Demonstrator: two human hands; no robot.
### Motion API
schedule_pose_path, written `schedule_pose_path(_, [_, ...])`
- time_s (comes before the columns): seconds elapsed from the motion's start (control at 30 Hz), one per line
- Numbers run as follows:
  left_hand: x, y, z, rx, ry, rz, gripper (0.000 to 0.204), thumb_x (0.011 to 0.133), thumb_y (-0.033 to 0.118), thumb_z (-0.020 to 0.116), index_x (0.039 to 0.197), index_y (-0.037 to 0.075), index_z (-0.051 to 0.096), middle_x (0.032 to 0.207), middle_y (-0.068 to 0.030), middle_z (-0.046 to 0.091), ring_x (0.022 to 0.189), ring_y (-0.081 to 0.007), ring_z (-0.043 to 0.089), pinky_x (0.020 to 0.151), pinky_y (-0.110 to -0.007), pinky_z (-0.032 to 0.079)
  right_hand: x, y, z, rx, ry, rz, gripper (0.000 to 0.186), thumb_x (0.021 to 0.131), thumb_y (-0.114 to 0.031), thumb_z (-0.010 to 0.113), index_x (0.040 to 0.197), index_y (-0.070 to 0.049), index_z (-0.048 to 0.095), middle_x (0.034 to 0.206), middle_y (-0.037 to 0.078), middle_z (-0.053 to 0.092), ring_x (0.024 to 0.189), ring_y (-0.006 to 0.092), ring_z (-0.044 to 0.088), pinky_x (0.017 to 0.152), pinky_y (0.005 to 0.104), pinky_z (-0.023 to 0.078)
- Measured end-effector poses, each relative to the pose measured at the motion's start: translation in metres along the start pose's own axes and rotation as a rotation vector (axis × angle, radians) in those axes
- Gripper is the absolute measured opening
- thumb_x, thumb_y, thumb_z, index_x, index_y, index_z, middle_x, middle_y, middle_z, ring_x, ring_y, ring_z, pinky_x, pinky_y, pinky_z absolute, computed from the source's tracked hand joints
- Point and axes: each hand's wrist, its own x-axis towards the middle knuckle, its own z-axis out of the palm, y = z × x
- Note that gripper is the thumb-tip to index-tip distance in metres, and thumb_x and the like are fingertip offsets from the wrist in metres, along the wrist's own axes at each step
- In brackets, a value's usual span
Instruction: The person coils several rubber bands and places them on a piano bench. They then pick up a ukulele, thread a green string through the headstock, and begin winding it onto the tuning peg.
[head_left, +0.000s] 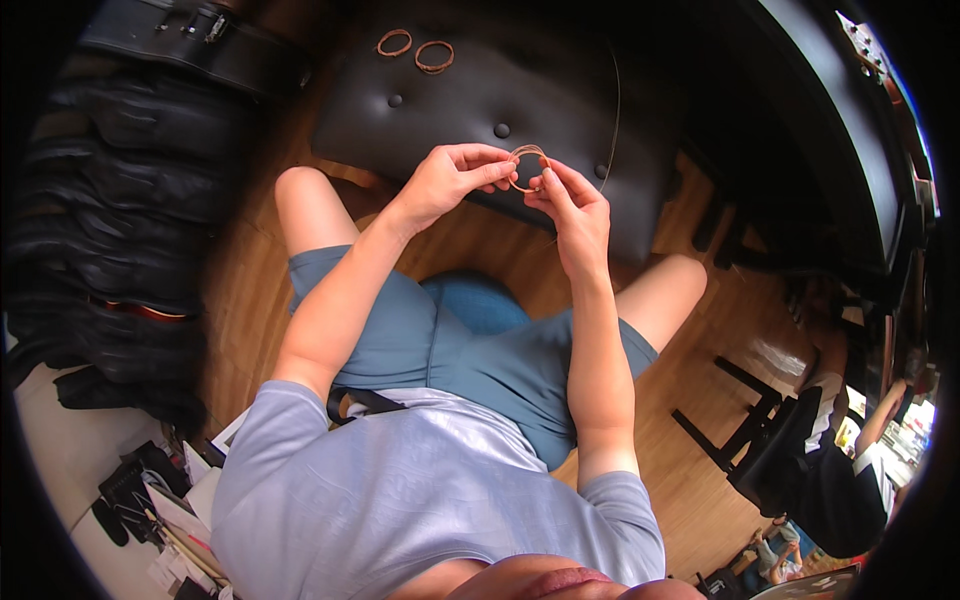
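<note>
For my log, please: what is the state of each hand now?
Left hand: closed, pinching the copper-coloured wire coil.
Right hand: closed, pinching the same coil's other side.

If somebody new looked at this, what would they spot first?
Probably the thin copper-coloured ring near the upper middle, pinched by the left hand on one side and the right hand on the other. Next, maybe two similar rings lying toward the far left of the black buttoned bench.
</note>
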Motion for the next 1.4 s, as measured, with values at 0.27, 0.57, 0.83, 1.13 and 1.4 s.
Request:
schedule_pose_path(0.27, [0.03,0.019,-0.028,0.131,0.414,0.119,0.032,0.101,0.021,0.075,0.123,-0.003,0.075,0.101,-0.0078,0.077,0.09,-0.0119,0.072,0.085,-0.026,0.06,0.001,-0.008,-0.003,-0.032,0.098,-0.075,0.035,0.105,-0.021,0.069,0.13,0.004,0.069,0.106,0.013,0.075,0.087,0.0161,0.073,0.079,0.03,0.063])
schedule_pose_path(0.57, [0.062,0.011,-0.043,1.099,0.892,0.621,0.038,0.093,0.032,0.08,0.123,0.008,0.078,0.106,-0.0082,0.077,0.085,-0.02,0.072,0.077,-0.034,0.058,0.002,-0.017,-0.021,-0.485,0.432,-0.426,0.029,0.097,-0.017,0.079,0.117,0.002,0.074,0.095,0.005,0.069,0.075,0.009,0.064,0.064,0.0244,0.051])
schedule_pose_path(0.83, [0.009,-0.004,0.07,0.504,0.176,0.392,0.031,0.096,0.012,0.076,0.125,0.002,0.072,0.118,-0.0096,0.075,0.096,-0.0159,0.073,0.08,-0.03,0.058,0.012,-0.017,-0.047,-0.289,0.233,-0.238,0.057,0.099,-0.015,0.075,0.148,0.005,0.053,0.1,0.007,0.076,0.086,0.012,0.07,0.077,0.0264,0.056])
schedule_pose_path(1.13, [-0.01,-0.014,0.072,0.626,-0.365,-0.068,0.025,0.101,0.022,0.066,0.116,0.007,0.079,0.089,-0.009,0.08,0.078,-0.0186,0.075,0.074,-0.034,0.059,0.003,-0.033,-0.056,0.499,-0.117,-0.144,0.03,0.112,-0.022,0.054,0.128,0.0,0.066,0.093,0.0,0.063,0.083,0.0113,0.06,0.083,0.0317,0.053])
schedule_pose_path(1.4, [-0.019,-0.073,0.019,1.336,-0.639,-0.42,0.02,0.088,0.018,0.073,0.103,0.01,0.083,0.1,-0.0115,0.08,0.097,-0.0318,0.075,0.085,-0.042,0.059,0.005,-0.057,-0.088,0.546,0.069,-0.27,0.041,0.117,-0.032,0.041,0.138,-0.002,0.059,0.076,-0.004,0.043,0.064,0.0068,0.037,0.062,0.0259,0.039])
